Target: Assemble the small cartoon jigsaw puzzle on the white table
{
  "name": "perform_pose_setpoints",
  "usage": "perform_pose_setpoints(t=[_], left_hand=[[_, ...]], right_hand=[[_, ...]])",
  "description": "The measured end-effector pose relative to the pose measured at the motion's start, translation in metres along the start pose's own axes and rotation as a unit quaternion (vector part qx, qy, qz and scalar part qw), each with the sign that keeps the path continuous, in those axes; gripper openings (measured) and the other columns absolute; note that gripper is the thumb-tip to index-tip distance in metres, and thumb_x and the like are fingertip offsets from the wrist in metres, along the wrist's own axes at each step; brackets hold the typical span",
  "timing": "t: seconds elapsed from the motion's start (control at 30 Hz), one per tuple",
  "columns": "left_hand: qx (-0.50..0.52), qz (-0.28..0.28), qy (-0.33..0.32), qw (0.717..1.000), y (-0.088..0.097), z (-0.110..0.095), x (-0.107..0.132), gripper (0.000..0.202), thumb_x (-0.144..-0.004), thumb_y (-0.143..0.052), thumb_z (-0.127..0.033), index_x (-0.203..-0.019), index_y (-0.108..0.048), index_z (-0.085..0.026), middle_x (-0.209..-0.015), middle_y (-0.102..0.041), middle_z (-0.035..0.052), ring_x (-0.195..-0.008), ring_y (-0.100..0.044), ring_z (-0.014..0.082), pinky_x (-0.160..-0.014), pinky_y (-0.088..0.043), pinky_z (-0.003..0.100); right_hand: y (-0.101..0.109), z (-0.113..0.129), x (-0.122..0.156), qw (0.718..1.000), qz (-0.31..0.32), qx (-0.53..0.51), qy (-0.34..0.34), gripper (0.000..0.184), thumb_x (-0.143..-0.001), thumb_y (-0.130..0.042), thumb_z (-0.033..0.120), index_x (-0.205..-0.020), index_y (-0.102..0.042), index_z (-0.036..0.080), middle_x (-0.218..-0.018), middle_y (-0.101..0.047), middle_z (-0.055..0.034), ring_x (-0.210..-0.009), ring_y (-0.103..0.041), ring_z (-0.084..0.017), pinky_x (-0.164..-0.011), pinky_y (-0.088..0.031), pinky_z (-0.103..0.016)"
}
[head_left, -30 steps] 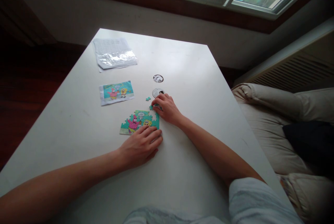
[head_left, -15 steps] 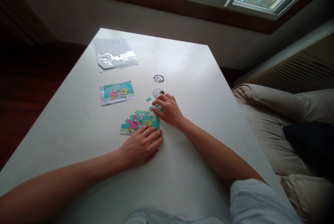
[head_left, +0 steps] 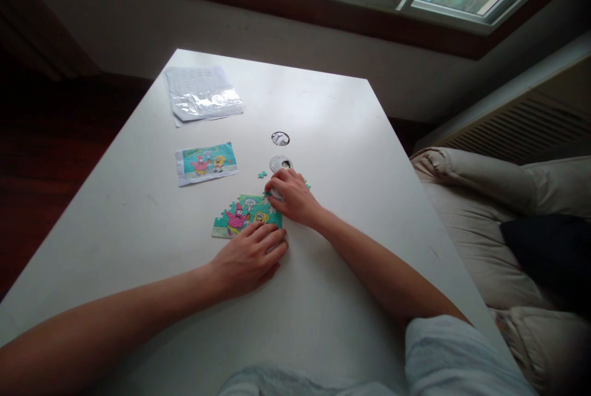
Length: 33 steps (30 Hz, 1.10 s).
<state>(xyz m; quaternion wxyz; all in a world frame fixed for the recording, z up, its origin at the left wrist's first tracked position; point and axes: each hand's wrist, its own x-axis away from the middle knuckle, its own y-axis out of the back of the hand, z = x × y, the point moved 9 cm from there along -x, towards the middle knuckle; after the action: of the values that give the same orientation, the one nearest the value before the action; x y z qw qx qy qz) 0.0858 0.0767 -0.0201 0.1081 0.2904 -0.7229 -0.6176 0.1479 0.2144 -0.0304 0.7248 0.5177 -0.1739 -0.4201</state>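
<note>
A partly assembled jigsaw puzzle [head_left: 236,218] with teal, pink and yellow cartoon figures lies on the white table. Across its lower right part rests my left hand [head_left: 257,254], fingers stretched out and covering that corner. My right hand [head_left: 293,198] is at the puzzle's upper right edge, thumb and fingers pinched on a small teal puzzle piece [head_left: 266,194] that is partly hidden. One loose teal piece [head_left: 262,174] lies just beyond the fingertips. Another bit of teal [head_left: 308,185] peeks out behind the right hand's knuckles.
A printed picture [head_left: 209,161] with the same cartoon figures lies left of the puzzle. Papers with a clear plastic bag [head_left: 203,95] sit at the far left. Two round table inserts [head_left: 280,138] are behind my right hand. A beige couch [head_left: 466,217] stands to the right.
My right hand has shifted slightly left, and its fingers have closed at the puzzle piece near the puzzle's upper edge. My left hand stays in place.
</note>
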Motion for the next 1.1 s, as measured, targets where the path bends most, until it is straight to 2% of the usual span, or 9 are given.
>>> perform_pose_setpoints(t=[0.17, 0.4, 0.63, 0.8, 1.1], left_hand=[[-0.005, 0.001, 0.0, 1.0, 0.0011, -0.0002, -0.0007, 0.028, -0.098, -0.051, -0.024, -0.124, -0.059, -0.016, -0.138, -0.059, 0.0122, -0.128, -0.052, 0.0289, -0.11, -0.041, 0.046], [-0.001, 0.005, 0.004, 1.0, -0.0008, 0.0002, 0.0003, 0.03, -0.098, -0.053, -0.025, -0.125, -0.059, -0.016, -0.14, -0.058, 0.0117, -0.129, -0.052, 0.0289, -0.11, -0.041, 0.047], [0.002, 0.006, 0.004, 1.0, -0.0004, 0.0008, 0.0004, 0.029, -0.098, -0.052, -0.025, -0.125, -0.059, -0.017, -0.139, -0.059, 0.012, -0.129, -0.052, 0.0292, -0.111, -0.04, 0.047], [0.004, 0.012, 0.005, 1.0, -0.0013, 0.0004, 0.0004, 0.029, -0.098, -0.051, -0.025, -0.125, -0.059, -0.016, -0.139, -0.058, 0.0113, -0.128, -0.051, 0.0291, -0.11, -0.041, 0.047], [0.003, 0.01, 0.004, 1.0, -0.0026, 0.0004, -0.0002, 0.029, -0.098, -0.051, -0.025, -0.125, -0.059, -0.016, -0.14, -0.058, 0.0118, -0.129, -0.051, 0.0296, -0.111, -0.04, 0.048]], right_hand=[[0.0025, -0.0018, 0.0012, 1.0, -0.014, 0.008, -0.013, 0.018, -0.092, -0.064, 0.026, -0.109, -0.066, 0.025, -0.111, -0.061, -0.0081, -0.11, -0.049, -0.027, -0.095, -0.037, -0.042], [0.0037, -0.0016, 0.0003, 0.999, -0.022, 0.031, -0.01, 0.01, -0.094, -0.063, 0.025, -0.102, -0.068, 0.024, -0.109, -0.061, -0.0079, -0.108, -0.048, -0.027, -0.094, -0.035, -0.042], [0.0027, -0.0006, -0.0012, 0.999, -0.02, 0.026, -0.018, 0.013, -0.093, -0.06, 0.019, -0.102, -0.069, 0.024, -0.109, -0.062, -0.0084, -0.106, -0.049, -0.027, -0.093, -0.036, -0.042], [0.0031, 0.0016, 0.0013, 0.999, -0.022, 0.025, -0.007, 0.013, -0.094, -0.064, 0.031, -0.104, -0.069, 0.024, -0.109, -0.062, -0.0089, -0.109, -0.049, -0.028, -0.095, -0.036, -0.044], [0.001, 0.0001, -0.0005, 1.0, 0.012, 0.007, -0.009, 0.014, -0.09, -0.069, 0.03, -0.101, -0.065, 0.024, -0.112, -0.061, -0.0077, -0.109, -0.051, -0.027, -0.092, -0.036, -0.041]])
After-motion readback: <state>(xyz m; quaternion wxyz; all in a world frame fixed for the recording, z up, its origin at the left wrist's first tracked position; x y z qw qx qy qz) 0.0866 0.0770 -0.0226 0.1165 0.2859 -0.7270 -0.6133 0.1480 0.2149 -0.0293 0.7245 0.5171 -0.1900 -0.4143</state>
